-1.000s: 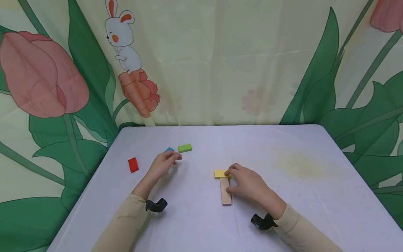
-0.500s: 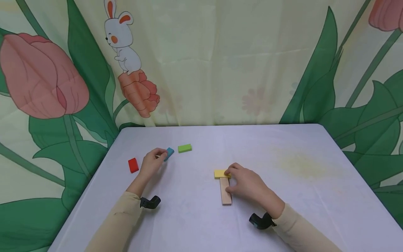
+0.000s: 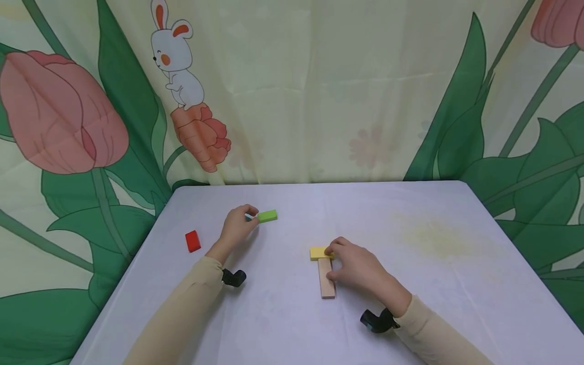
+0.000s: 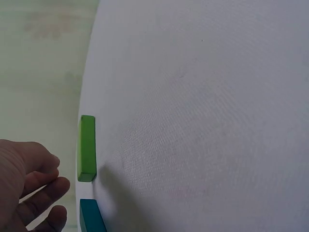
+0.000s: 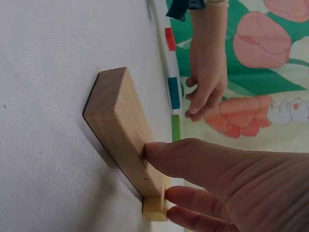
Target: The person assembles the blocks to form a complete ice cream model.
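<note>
Flowers fill the big curtain (image 3: 283, 96) at the back, with a white rabbit (image 3: 175, 50) printed on its left part. In front of it is a table (image 3: 274, 319) with a white cloth on top.

Two blocks look done, as far as I can judge. They are right of the middle. One is a long wooden block (image 3: 326, 281), and it points from near to far. The other is a yellow block (image 3: 316, 253). It lies across the far end of the wood, so the two make a shape like a big T. They seem to touch.

Three more blocks look left over, because none of them is part of the T. One is a red block (image 3: 193, 241), far over on the left. Next comes a blue block (image 4: 91, 216), then a green block (image 3: 267, 216) just to the right of it. Both are near the far edge.

The right hand (image 3: 360, 263) is on the right side of the T. Its grip is not squeezed around anything. The thumb touches the wood and the fingers touch the right end of the yellow one.

The left hand (image 3: 236, 227) hangs over by the blue and green blocks. Its grip is loose, with the fingers a bit bent and nothing held. The green one is just to the right of the fingertips, with a little gap between.
</note>
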Demonstrator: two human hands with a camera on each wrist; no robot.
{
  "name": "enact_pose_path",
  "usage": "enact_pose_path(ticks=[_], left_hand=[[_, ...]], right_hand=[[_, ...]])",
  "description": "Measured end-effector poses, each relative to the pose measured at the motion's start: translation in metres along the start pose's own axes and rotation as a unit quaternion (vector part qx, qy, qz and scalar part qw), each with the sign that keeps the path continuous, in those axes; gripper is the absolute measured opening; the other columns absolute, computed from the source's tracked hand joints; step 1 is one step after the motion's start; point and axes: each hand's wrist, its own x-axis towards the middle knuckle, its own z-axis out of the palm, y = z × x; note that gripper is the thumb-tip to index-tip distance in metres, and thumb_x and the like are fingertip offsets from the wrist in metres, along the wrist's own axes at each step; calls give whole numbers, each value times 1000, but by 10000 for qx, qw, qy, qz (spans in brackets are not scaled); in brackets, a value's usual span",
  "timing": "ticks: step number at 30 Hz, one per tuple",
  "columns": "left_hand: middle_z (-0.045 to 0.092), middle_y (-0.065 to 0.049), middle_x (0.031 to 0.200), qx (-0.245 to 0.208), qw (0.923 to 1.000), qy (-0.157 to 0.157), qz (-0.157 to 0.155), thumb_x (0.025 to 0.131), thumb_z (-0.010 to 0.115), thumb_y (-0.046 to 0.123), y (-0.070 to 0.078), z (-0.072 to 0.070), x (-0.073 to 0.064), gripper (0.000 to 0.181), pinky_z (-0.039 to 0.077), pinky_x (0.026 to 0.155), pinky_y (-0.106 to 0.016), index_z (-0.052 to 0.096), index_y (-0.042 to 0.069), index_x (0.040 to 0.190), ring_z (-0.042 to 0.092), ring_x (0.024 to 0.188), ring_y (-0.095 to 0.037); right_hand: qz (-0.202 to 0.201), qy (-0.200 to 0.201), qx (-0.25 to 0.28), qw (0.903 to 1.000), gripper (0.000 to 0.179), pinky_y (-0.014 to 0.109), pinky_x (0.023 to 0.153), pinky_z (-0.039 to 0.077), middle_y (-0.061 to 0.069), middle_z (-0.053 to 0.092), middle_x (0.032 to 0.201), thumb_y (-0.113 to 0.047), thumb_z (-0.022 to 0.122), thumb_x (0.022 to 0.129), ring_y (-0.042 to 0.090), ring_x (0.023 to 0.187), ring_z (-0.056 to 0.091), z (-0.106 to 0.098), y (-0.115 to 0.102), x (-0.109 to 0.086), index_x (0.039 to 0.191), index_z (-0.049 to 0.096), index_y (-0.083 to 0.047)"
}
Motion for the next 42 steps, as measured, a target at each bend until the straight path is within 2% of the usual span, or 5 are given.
enact_pose_path(ticks=[7,16,26,35,42], left_hand=[[71,-14,121,253,9997,53,-21,92,64,12,3,6,6,32,47,94,-46,71,5,122,59,113,-33],[72,-12,116,361,9993,78,-47,91,65,10,3,12,11,28,48,87,-43,72,5,117,58,105,-30],[74,-10,114,770,9966,140,260,92,70,13,7,19,15,21,48,91,-45,76,8,112,60,106,-32],[75,-10,117,697,9969,180,328,90,74,14,9,25,13,19,48,92,-48,78,10,108,61,106,-33],[74,-9,119,760,9961,50,440,91,74,16,21,29,9,18,47,97,-49,79,11,108,61,109,-33]], right_hand=[[-19,2,10,10000,42,44,87,55,-3,62,131,-29,88,78,22,108,67,0,0,0,116,72,-18],[7,22,15,10000,43,43,87,55,-3,62,131,-30,89,77,22,108,67,1,2,0,115,73,-18],[-4,40,65,10000,42,44,89,55,-3,62,129,-29,88,77,22,110,67,-1,3,0,115,73,-17],[54,23,183,9998,43,45,90,55,-2,62,132,-29,89,78,23,112,66,2,2,1,116,73,-18],[83,42,170,9998,42,45,89,55,-2,62,131,-28,88,78,23,110,66,2,1,0,115,73,-18]])
